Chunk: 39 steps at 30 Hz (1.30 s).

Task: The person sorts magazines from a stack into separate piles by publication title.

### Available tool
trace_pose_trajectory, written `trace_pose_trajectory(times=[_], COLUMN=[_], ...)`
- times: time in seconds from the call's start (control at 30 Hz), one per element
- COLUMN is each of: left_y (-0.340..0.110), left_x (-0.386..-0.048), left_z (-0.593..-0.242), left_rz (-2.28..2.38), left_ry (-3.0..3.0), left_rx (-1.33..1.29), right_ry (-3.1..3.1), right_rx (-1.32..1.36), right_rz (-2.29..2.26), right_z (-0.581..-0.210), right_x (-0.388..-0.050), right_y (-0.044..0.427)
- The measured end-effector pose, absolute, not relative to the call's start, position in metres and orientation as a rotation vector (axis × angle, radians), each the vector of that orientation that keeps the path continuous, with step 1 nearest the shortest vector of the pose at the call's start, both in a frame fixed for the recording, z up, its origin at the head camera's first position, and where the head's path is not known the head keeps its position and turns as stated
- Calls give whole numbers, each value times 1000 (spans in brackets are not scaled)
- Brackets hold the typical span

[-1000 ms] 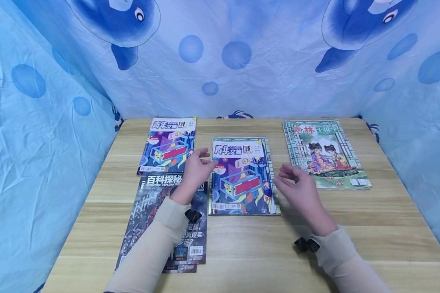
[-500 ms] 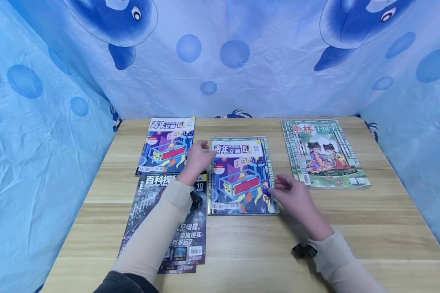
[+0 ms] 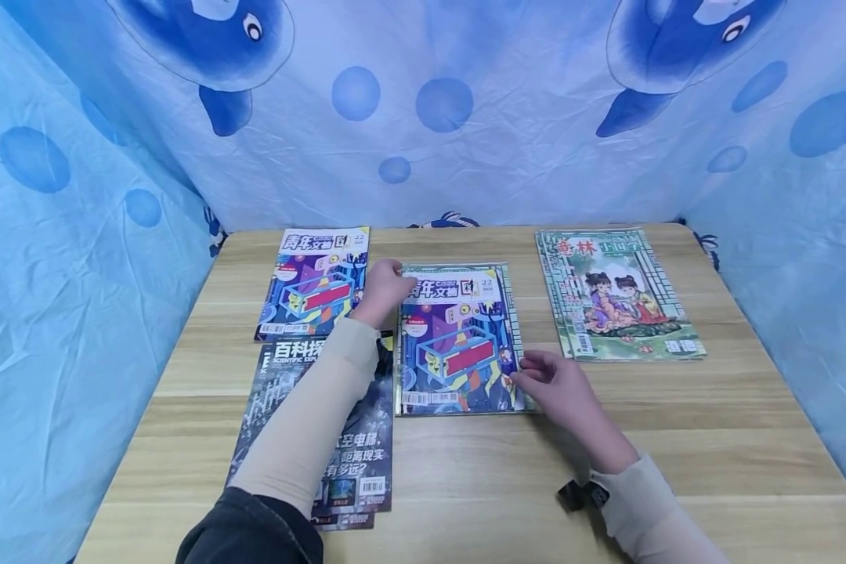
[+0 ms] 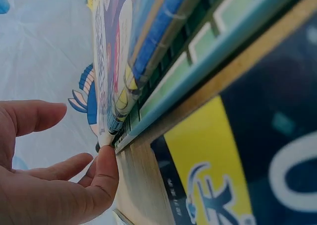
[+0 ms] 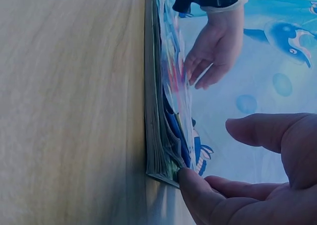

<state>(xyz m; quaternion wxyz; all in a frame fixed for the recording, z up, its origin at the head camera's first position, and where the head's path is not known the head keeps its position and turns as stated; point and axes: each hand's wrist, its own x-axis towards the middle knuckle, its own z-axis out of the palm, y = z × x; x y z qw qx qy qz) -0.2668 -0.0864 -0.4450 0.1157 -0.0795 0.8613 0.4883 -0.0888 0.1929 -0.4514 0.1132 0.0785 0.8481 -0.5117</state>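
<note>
In the head view, a purple magazine (image 3: 458,352) lies on a green-edged magazine (image 3: 499,269) at the table's middle. My left hand (image 3: 386,288) is at the upper left corner of this pile. In the left wrist view, its fingertips (image 4: 106,155) touch the pile's corner, while the thumb stays off the covers. My right hand (image 3: 557,385) is at the pile's lower right side. One of its fingertips (image 5: 188,178) touches the page edges near the corner in the right wrist view; the thumb stands apart. Neither hand pinches the magazines.
Another purple magazine (image 3: 313,286) lies at the back left. Dark science magazines (image 3: 366,462) overlap in front of it, partly under my left sleeve (image 3: 303,431). Green illustrated magazines (image 3: 627,305) are piled at the back right. A blue dolphin-print cloth (image 3: 507,172) surrounds the table (image 3: 677,415).
My left hand has moved up along the pile's left side to its top corner. My right hand has moved down and left onto the pile's right edge. The head view has shifted slightly.
</note>
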Motion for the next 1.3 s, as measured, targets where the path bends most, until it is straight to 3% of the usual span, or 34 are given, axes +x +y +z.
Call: trace_pose_trajectory(times=[0.6,1.3], left_y=[-87,-99], left_x=[-274,-266], left_z=[-444,-447], left_rz=[1292,1580], left_ry=[2503,2186], left_rx=[-289,-182], right_ry=[2397,2413], right_rx=[204,221], right_rz=[-1512,-1511], right_z=[-445,-450], right_x=[-88,-89], right_y=[191,192])
